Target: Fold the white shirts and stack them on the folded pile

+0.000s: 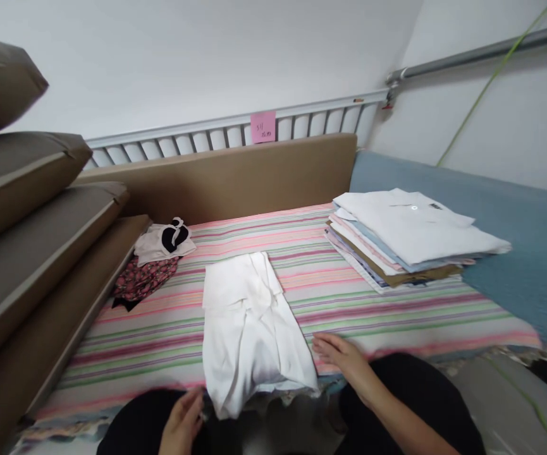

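Note:
A white garment (254,322), partly folded into a long shape, lies on the striped cloth (368,328). Its near end hangs a little over the front edge. My right hand (342,357) rests just beside the garment's right side, fingers stretched out and nothing in them. Down by the lower left corner of the garment is my left hand (183,417), over my left knee, its fingers loosely bent and holding nothing. Which kind of garment it is, I cannot tell from its folds.
To the right sits a stack of folded shirts (420,230), white on top. Small clothes, a white and black piece (166,240) and a floral one (145,278), lie at the left. Brown cushions (40,253) are piled beside them. Behind stands a radiator (188,142) with a pink note (263,127).

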`<state>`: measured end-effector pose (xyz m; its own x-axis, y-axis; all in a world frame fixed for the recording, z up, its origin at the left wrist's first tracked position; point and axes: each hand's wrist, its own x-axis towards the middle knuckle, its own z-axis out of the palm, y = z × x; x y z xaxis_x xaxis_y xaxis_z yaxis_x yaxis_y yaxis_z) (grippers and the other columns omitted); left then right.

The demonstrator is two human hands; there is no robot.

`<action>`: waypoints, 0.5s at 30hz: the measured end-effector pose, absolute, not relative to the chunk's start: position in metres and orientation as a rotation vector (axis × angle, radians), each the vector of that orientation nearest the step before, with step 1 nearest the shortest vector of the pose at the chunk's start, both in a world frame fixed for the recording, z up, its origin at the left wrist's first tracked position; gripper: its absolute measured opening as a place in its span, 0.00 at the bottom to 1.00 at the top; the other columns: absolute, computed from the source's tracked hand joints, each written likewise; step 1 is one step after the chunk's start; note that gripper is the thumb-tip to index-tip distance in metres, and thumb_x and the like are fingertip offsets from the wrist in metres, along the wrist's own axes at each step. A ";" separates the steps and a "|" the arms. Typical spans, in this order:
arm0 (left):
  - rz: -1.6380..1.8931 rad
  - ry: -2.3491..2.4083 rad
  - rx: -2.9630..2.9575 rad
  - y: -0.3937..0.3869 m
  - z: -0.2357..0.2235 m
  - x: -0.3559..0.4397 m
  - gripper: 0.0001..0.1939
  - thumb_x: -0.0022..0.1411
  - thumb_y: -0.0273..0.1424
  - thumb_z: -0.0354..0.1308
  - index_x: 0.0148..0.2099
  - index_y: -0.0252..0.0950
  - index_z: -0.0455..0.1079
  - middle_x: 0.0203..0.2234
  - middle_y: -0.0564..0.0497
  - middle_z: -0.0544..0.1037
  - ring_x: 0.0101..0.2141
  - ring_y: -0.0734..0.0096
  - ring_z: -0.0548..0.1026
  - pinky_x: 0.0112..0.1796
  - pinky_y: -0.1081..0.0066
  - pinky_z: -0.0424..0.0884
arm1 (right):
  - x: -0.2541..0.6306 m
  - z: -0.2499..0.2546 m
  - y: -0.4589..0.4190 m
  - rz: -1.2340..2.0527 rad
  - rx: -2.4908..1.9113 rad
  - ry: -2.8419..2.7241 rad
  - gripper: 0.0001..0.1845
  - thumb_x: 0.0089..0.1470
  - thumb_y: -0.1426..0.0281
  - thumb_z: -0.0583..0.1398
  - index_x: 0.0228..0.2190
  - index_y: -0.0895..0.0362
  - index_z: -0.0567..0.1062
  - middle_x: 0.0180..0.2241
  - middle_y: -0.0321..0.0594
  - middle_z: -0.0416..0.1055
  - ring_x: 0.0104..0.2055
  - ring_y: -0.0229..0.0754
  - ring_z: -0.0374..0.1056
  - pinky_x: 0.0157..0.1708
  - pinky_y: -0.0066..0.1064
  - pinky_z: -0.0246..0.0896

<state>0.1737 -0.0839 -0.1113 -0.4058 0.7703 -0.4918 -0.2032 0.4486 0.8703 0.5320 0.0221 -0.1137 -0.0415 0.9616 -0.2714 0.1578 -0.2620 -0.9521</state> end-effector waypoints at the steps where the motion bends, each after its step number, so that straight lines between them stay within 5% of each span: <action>1: 1.123 1.620 0.391 -0.093 -0.124 0.179 0.28 0.36 0.43 0.66 0.41 0.36 0.69 0.43 0.41 0.76 0.49 0.49 0.69 0.47 0.55 0.67 | 0.529 -0.124 0.011 1.454 -1.514 -1.130 0.24 0.43 0.55 0.57 0.38 0.58 0.73 0.36 0.45 0.75 0.38 0.48 0.71 0.36 0.36 0.66; 5: 1.061 1.591 0.389 -0.093 -0.158 0.210 0.28 0.34 0.43 0.66 0.39 0.37 0.70 0.43 0.40 0.75 0.53 0.45 0.64 0.51 0.47 0.59 | 0.507 -0.146 -0.010 1.301 -1.603 -1.224 0.18 0.40 0.57 0.58 0.30 0.58 0.73 0.26 0.40 0.73 0.30 0.44 0.69 0.30 0.32 0.63; 9: 1.127 1.516 0.476 -0.083 -0.160 0.236 0.24 0.34 0.41 0.66 0.35 0.34 0.72 0.39 0.40 0.78 0.50 0.48 0.68 0.51 0.56 0.61 | 0.492 -0.154 -0.009 0.959 -1.628 -1.405 0.10 0.37 0.63 0.60 0.21 0.57 0.67 0.21 0.35 0.68 0.27 0.40 0.65 0.30 0.30 0.59; 15: 1.215 1.379 0.410 -0.096 -0.141 0.235 0.22 0.32 0.38 0.69 0.31 0.32 0.73 0.27 0.43 0.79 0.33 0.55 0.77 0.40 0.59 0.71 | 0.490 -0.153 -0.017 1.313 -1.566 -1.215 0.09 0.35 0.67 0.57 0.25 0.57 0.67 0.23 0.36 0.68 0.22 0.39 0.64 0.17 0.26 0.55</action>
